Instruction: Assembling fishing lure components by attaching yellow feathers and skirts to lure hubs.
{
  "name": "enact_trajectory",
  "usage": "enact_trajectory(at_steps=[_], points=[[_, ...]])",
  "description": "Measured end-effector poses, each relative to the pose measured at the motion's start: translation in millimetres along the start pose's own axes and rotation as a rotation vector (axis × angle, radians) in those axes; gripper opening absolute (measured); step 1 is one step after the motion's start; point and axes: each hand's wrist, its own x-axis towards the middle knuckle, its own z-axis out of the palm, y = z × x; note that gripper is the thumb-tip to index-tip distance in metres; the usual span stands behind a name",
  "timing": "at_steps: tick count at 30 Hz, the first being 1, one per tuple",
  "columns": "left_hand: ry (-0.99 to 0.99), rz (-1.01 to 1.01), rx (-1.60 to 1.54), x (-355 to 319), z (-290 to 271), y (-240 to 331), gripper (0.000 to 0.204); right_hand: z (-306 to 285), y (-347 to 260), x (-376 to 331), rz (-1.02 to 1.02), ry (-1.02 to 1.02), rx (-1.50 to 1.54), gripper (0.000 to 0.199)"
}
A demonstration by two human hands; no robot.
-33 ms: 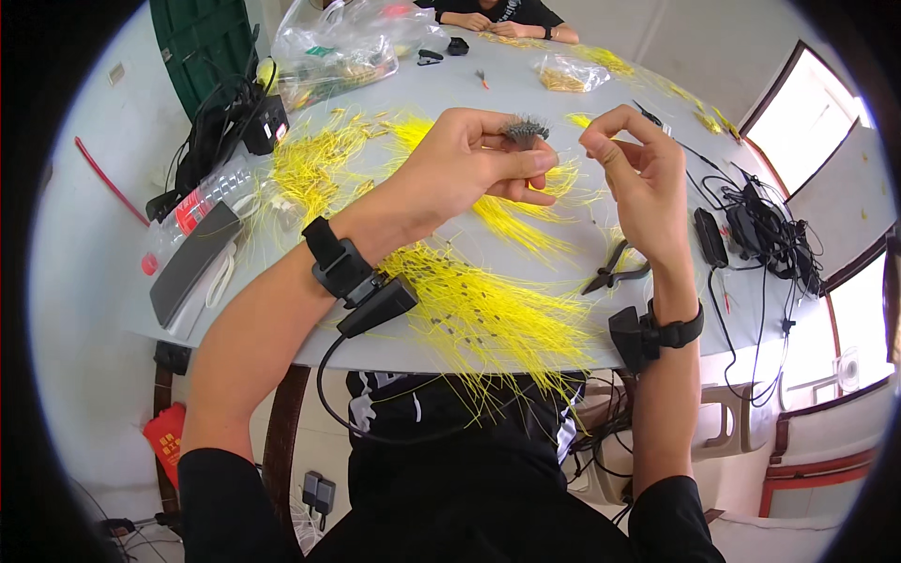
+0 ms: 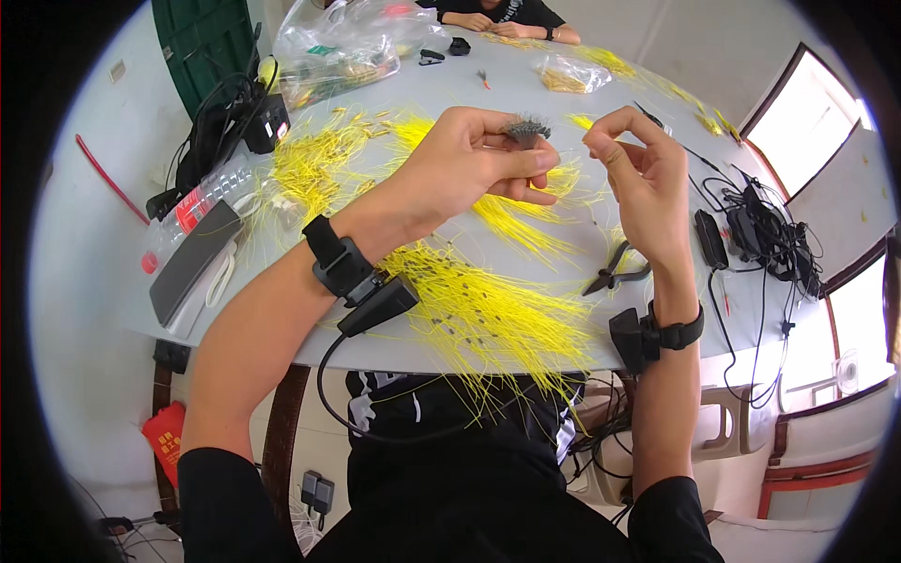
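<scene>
Open room lies along the bare tabletop (image 2: 511,101) at upper centre and through the narrow gap between left hand (image 2: 488,161) and right hand (image 2: 643,183). Obstacles: yellow strands (image 2: 488,305), spread across the lower centre; pliers (image 2: 612,278), below the right hand; tangled black cables (image 2: 774,235), right; plastic bottle (image 2: 199,205), left; clear plastic bag (image 2: 343,58), upper left.

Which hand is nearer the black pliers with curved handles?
Right. In view, the right hand is above the pliers, slightly rightward; the left hand is farther off, up and left.
</scene>
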Motion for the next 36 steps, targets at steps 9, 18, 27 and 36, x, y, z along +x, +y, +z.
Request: enact_trajectory(at_steps=[9,18,27,36], points=[[0.016,-0.05,0.133,4.0,-37.2,16.8,0.024,-66.1,20.8,13.9,-0.12,0.45,-0.111,0.015],[0.142,0.104,0.12,5.6,-55.4,26.5,0.026,-23.8,-32.6,-0.9,0.045,0.234,-0.314,0.03],[0.117,0.097,0.087,7.6,-54.7,14.6,0.024,3.4,-28.8,-7.1,-0.098,-0.31,-0.358,0.021],[0.068,-0.014,0.1,6.2,-35.5,4.9,0.025,-12.5,5.6,-0.8,0.22,-0.682,-0.558,0.014]])
